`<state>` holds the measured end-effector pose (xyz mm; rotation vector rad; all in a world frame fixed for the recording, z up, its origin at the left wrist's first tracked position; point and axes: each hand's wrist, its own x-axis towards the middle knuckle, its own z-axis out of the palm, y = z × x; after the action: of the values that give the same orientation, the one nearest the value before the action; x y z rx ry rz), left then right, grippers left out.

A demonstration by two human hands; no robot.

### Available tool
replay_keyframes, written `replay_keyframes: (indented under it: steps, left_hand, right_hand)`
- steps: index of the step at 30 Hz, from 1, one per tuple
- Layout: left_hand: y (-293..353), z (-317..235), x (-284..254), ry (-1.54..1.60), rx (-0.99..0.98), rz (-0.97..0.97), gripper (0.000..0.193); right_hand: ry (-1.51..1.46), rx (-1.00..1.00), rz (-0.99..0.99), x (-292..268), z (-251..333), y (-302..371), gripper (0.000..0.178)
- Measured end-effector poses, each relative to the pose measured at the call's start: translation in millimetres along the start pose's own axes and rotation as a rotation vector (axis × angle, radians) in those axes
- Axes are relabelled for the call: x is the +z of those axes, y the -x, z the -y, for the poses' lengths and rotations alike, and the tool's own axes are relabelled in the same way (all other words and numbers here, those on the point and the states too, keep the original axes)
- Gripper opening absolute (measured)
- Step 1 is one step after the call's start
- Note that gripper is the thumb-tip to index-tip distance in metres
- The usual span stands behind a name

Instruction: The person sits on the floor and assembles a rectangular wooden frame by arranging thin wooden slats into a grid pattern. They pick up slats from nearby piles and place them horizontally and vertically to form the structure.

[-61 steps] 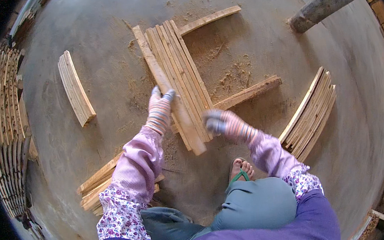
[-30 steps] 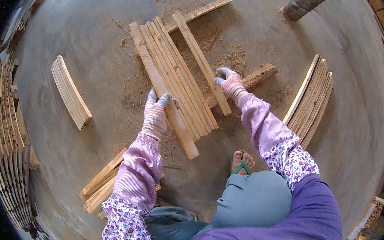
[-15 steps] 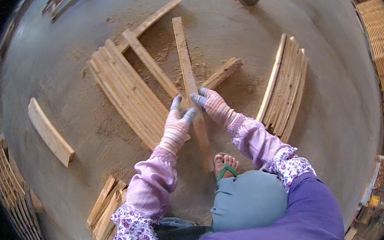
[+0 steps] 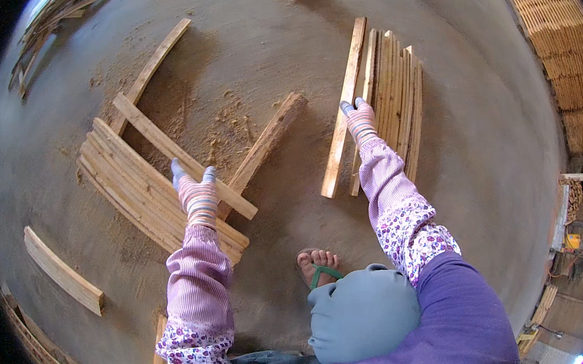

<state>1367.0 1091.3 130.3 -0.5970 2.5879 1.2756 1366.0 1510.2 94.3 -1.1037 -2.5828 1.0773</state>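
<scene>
My right hand (image 4: pixel 359 119), in a striped glove, reaches out to the right and grips a long pale plank (image 4: pixel 341 116) that lies flat on the floor. That plank sits along the left side of a pile of similar planks (image 4: pixel 395 89). My left hand (image 4: pixel 196 188), also gloved, is closed over a single plank (image 4: pixel 151 133) lying slantwise on top of a second flat stack of planks (image 4: pixel 122 189) at the left. Thumb and fingers straddle that top plank.
A thicker batten (image 4: pixel 266 142) lies between the two piles, with sawdust (image 4: pixel 228 117) beside it. Another long plank (image 4: pixel 151 65) and a short curved slat (image 4: pixel 63 271) lie at the left. Stacked slats (image 4: pixel 558 19) line the right rim. My sandalled foot (image 4: pixel 320 268) is below.
The plank both hands held upright in front of me has gone right and now lies beside the right pile. My left hand has let go of it and moved to the left stack.
</scene>
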Motion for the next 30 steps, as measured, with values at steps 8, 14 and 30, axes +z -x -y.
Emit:
replay_keyframes:
  steps: [8,14,30]
  left_hand:
    - [-47.0,38.3,5.2,0.424,-0.235,0.021,0.09]
    - [-37.4,2.2,-13.3,0.63,-0.166,0.035,0.082]
    - [5.3,50.4,-233.1,0.971,-0.148,0.212,0.072]
  right_hand:
    - [-0.206,0.102,0.228,6.1,19.9,19.6,0.064]
    - [-0.167,0.12,0.242,-1.0,24.9,19.4,0.07]
    - [1.066,0.182,-0.057,-23.2,16.1,-72.3,0.078]
